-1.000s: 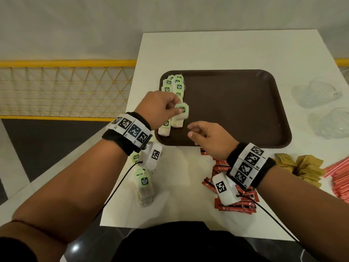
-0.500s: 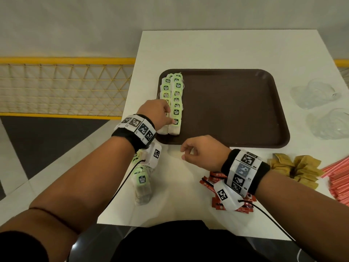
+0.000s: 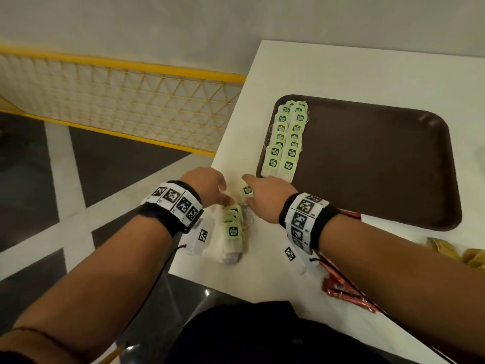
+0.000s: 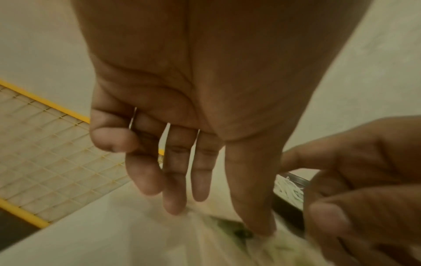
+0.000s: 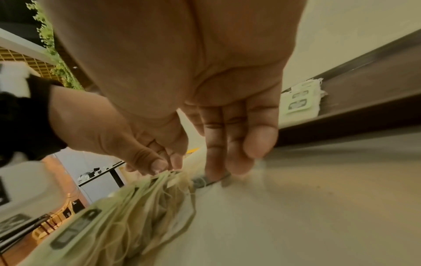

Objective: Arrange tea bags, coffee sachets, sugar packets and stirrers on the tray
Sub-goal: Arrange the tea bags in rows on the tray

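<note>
Beside the near-left corner of the brown plastic tray (image 3: 380, 166), the pile of green-tagged tea bags (image 3: 232, 232) points toward the person, with the relaxed left hand (image 3: 207, 185) touching its tray-side end and the straight-fingered right hand (image 3: 267, 195) pressing one loose bag (image 3: 247, 190).

Green tags (image 3: 288, 165) on the tea bags (image 3: 278, 137), small print seemingly "McCoy teas".

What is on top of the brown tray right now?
Two overlapping rows of green-tagged tea bags lie along the left side of the tray. The right hand covers part of its near edge, so anything there is hidden.
</note>
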Tool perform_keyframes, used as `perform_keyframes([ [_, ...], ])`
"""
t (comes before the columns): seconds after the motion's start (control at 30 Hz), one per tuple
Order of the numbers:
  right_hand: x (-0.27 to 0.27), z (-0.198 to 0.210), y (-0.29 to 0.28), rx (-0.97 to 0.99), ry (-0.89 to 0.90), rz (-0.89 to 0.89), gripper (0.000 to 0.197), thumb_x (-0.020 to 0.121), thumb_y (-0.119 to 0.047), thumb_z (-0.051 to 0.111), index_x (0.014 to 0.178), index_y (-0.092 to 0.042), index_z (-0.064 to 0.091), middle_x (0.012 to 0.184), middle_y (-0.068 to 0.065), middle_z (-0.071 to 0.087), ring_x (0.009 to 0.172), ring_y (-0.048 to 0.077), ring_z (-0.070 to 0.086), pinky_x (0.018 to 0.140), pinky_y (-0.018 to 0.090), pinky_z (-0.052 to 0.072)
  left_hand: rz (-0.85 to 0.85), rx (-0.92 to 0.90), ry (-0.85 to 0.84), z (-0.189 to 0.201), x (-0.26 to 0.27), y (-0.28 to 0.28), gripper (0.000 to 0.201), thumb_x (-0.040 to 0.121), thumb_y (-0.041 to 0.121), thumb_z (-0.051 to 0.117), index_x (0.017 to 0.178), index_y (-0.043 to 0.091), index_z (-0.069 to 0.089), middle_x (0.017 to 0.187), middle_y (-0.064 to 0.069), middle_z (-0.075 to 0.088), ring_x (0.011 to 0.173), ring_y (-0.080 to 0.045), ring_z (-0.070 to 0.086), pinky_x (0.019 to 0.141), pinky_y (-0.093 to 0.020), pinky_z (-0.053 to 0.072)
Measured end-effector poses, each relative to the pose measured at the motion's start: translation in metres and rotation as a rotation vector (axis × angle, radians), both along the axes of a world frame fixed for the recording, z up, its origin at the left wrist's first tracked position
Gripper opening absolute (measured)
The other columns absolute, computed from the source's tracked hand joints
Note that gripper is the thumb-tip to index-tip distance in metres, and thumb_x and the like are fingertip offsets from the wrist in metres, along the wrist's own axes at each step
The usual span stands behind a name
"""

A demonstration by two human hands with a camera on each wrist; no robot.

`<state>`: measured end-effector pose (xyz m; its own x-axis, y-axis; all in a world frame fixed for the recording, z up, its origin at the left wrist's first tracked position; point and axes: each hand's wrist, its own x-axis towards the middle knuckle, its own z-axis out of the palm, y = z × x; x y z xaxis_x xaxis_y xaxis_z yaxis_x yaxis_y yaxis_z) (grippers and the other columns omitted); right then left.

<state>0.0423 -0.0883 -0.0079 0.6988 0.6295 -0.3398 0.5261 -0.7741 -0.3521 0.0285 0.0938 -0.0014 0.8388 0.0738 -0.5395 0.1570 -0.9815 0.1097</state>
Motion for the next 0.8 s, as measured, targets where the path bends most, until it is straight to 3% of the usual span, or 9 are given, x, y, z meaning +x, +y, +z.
perform_keyframes([
  [0.1,0.001,-0.005,0.011,-0.044,0.007,-0.021,0.029,0.095,-0.017,0.048,0.123,-0.008,0.044,0.103,0.019,0.062,0.093,0.037,0.061,0.065,0.034,0.039,0.022,0.054,-0.016,-0.004,-0.010,-0.003,0.050,0.081,0.061,0.065,0.102,0.016,0.070,0.102,-0.002,0.069,0.095,-0.022,0.064,0.084,-0.036,0.053],
  [0.27,-0.003,-0.013,0.014,-0.105,0.003,-0.067,0.018,0.093,-0.011,0.048,0.111,-0.008,0.048,0.103,0.018,0.061,0.093,0.038,0.061,0.067,0.035,0.041,0.165,-0.135,-0.087,-0.014,-0.018,-0.006,0.051,0.078,0.047,0.076,0.119,0.021,0.060,0.109,0.000,0.066,0.104,-0.019,0.061,0.089,-0.032,0.049],
  [0.4,-0.004,-0.013,0.010,-0.128,-0.038,-0.066,0.026,0.093,-0.011,0.049,0.118,-0.011,0.054,0.109,0.015,0.062,0.099,0.038,0.062,0.076,0.039,0.048,0.187,-0.246,-0.119,-0.016,-0.017,-0.006,0.048,0.078,0.041,0.079,0.119,0.022,0.062,0.092,0.006,0.063,0.095,-0.016,0.061,0.080,-0.027,0.045],
  [0.5,-0.004,-0.011,0.002,-0.120,-0.055,-0.058,0.021,0.091,-0.014,0.054,0.110,-0.016,0.061,0.106,0.012,0.063,0.097,0.036,0.062,0.073,0.036,0.045,0.144,-0.261,-0.168,-0.012,-0.017,-0.005,0.035,0.085,0.042,0.071,0.111,0.019,0.067,0.088,0.008,0.059,0.087,-0.013,0.057,0.075,-0.024,0.040],
  [0.67,-0.004,-0.002,-0.023,0.046,-0.096,-0.114,0.018,0.091,-0.027,0.057,0.105,-0.020,0.067,0.099,0.005,0.059,0.094,0.029,0.059,0.070,0.032,0.041,0.111,-0.349,-0.276,-0.003,-0.012,-0.007,0.020,0.087,0.043,0.068,0.096,0.026,0.068,0.093,0.011,0.066,0.084,-0.009,0.060,0.073,-0.024,0.041],
  [0.73,-0.004,0.001,-0.035,0.174,-0.079,-0.161,0.015,0.088,-0.028,0.061,0.095,-0.017,0.067,0.093,0.002,0.053,0.087,0.025,0.054,0.069,0.031,0.037,0.107,-0.408,-0.332,0.002,-0.008,-0.012,0.016,0.086,0.043,0.069,0.090,0.028,0.068,0.086,0.016,0.065,0.077,-0.003,0.059,0.068,-0.020,0.042],
  [0.8,-0.004,0.003,-0.049,0.296,-0.052,-0.246,0.011,0.084,-0.026,0.064,0.084,-0.015,0.064,0.088,0.000,0.057,0.081,0.022,0.055,0.067,0.031,0.039,0.101,-0.472,-0.392,0.009,-0.001,-0.019,0.013,0.086,0.040,0.071,0.088,0.028,0.068,0.077,0.017,0.063,0.071,0.001,0.055,0.064,-0.017,0.040],
])
